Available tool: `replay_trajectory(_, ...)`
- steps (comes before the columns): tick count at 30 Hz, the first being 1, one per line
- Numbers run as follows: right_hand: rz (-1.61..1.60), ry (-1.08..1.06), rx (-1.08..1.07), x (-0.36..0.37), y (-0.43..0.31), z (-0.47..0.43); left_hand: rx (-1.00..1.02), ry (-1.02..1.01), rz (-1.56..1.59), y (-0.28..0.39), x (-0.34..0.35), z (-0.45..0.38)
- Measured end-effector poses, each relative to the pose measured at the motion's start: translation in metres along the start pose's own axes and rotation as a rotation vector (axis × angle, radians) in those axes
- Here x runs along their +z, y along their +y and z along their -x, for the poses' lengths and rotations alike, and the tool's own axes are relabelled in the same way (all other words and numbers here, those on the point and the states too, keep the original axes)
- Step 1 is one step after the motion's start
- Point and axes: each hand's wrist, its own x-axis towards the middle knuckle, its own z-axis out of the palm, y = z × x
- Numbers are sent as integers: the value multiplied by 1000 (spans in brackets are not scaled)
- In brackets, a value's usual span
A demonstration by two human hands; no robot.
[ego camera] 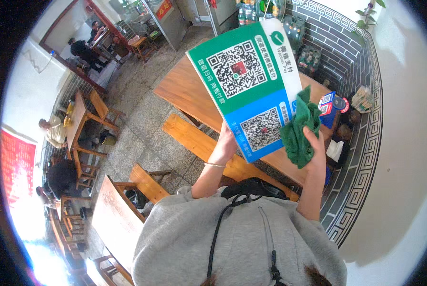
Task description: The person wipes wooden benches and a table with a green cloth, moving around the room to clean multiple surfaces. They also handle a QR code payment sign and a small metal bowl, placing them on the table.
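A green and blue payment-code sign board (pixel 247 93) is held up and tilted above a wooden table (pixel 185 85). My left hand (pixel 228 141), with a thin bracelet at the wrist, grips its lower left edge; the fingers are mostly hidden behind the board. Bunched in my right hand (pixel 315 146) is a green cloth (pixel 301 134), which lies against or just in front of the board's right edge; whether it touches cannot be told. Beyond the cloth, a smaller blue and red code stand (pixel 327 103) is at the wall end of the table.
A wooden bench (pixel 188 137) runs along the table's near side. Crates of bottles (pixel 309 59) stand at the far end by the grey brick wall (pixel 342 46). White tissue (pixel 335 150) lies near the wall. Several people sit or stand at other tables at left.
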Motion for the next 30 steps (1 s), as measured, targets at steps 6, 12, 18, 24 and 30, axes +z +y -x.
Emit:
replay_trajectory(6, 635, 197, -471, 4, 9, 13, 133, 19, 22, 7, 16, -6)
replay_trajectory(12, 1235, -40, -841, 35, 30, 44, -212, 213, 344, -1, 32, -11)
replay_trajectory(18, 1385, -11, -1278, 76, 11, 13, -84, 150, 8, -34, 43, -2)
replay_trajectory(24, 1242, 101, -1144, 91, -15, -51, -65, 288, 4, -23, 39, -9)
replay_trajectory(30, 1173, -98, -1058, 61, 71, 20, -188, -113, 464, -17, -2, -35)
